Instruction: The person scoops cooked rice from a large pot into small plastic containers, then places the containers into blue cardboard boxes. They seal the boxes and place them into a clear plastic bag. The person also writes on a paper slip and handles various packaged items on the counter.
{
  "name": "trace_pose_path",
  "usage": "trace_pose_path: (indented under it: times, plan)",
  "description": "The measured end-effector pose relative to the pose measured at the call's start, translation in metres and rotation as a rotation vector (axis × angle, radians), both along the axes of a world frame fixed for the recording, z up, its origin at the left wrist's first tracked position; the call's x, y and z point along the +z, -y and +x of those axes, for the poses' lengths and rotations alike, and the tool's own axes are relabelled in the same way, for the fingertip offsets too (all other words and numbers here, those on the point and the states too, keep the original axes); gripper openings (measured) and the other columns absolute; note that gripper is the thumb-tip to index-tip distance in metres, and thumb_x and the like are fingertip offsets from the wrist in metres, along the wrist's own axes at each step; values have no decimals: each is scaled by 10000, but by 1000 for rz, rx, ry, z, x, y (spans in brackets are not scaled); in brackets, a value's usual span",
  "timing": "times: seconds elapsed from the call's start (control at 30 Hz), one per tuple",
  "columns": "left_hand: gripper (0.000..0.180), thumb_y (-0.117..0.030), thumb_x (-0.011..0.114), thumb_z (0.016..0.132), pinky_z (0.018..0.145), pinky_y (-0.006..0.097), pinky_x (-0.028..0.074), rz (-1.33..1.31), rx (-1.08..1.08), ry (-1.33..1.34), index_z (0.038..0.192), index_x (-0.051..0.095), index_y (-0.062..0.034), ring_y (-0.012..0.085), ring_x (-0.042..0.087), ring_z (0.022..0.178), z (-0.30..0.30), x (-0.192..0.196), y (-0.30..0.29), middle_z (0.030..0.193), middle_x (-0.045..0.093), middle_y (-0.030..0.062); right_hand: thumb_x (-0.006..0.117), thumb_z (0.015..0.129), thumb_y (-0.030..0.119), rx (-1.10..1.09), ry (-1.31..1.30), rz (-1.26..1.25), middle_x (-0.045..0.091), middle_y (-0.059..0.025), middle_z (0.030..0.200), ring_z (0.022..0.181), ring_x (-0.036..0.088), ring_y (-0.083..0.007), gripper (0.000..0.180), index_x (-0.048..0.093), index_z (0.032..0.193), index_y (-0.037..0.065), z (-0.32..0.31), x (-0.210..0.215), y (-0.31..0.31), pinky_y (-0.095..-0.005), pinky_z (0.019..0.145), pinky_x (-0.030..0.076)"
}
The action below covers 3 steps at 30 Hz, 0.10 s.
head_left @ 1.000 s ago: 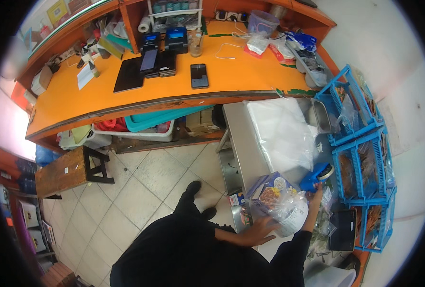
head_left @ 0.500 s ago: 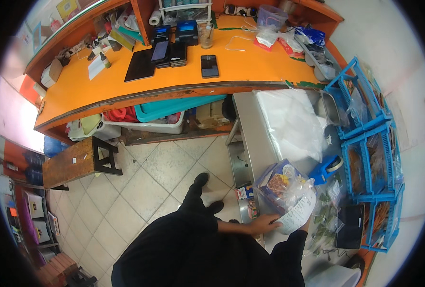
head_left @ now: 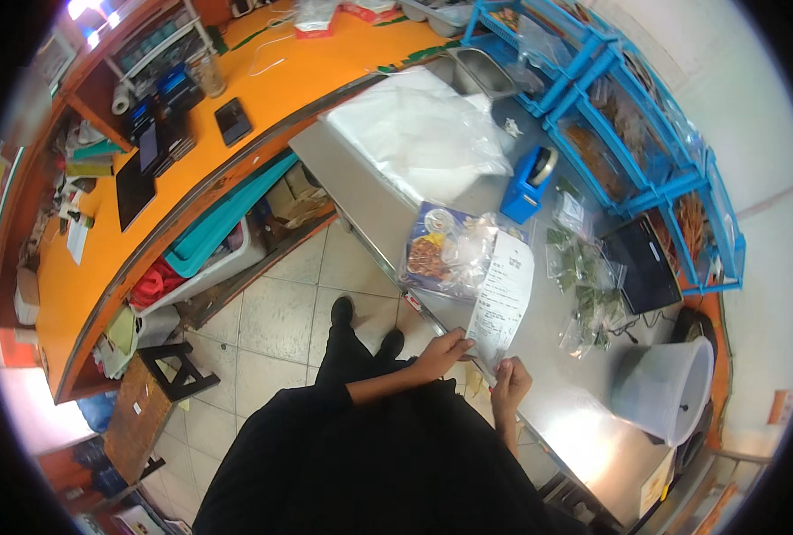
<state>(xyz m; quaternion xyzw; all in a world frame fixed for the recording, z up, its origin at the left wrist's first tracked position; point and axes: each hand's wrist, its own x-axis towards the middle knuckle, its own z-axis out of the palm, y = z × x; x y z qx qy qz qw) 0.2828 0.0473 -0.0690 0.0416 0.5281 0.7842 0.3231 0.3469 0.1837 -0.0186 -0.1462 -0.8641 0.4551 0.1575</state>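
A long white paper receipt [head_left: 506,285] with printed lines is held by its near end between both my hands. My left hand [head_left: 443,353] pinches its left corner, fingers closed. My right hand [head_left: 509,385] grips the right corner with the thumb on the paper. The receipt's far part rises over a blue box [head_left: 428,254] with a food picture on it, which stands on the metal table [head_left: 561,406]. A crumpled clear plastic bag [head_left: 468,248] lies on top of the box, partly behind the receipt.
A blue tape dispenser [head_left: 527,185], bags of green leaves [head_left: 583,267] and a dark tablet [head_left: 641,263] lie beyond. White plastic sheets [head_left: 419,134] cover the table's far end. Blue racks [head_left: 601,134] line the wall. A white bucket [head_left: 668,388] stands right; an orange counter [head_left: 298,67] runs left.
My view has turned to the right. The receipt, earlier held over the box with my right hand mostly hidden behind it, is now pulled nearer, with both hands visible at its near end.
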Motion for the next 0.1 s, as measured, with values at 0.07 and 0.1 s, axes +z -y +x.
trace_pose_path:
  times: [0.07, 0.1]
  plan:
    - [214, -197, 467, 889, 744, 259, 497, -30, -5, 5, 907, 482, 16, 91, 542, 805, 1, 0, 4, 840, 535, 54, 432, 878, 208, -137, -43, -14, 467, -45, 525, 460, 430, -111, 330, 489, 610, 23, 14, 9, 13, -241, 451, 332]
    - [216, -202, 466, 889, 754, 261, 496, -49, -1, -1, 915, 484, 11, 91, 540, 810, 1, 2, 4, 846, 533, 53, 492, 844, 209, -146, -95, 15, 537, -71, 568, 490, 511, -201, 276, 542, 644, 25, 21, 8, 10, -289, 473, 385]
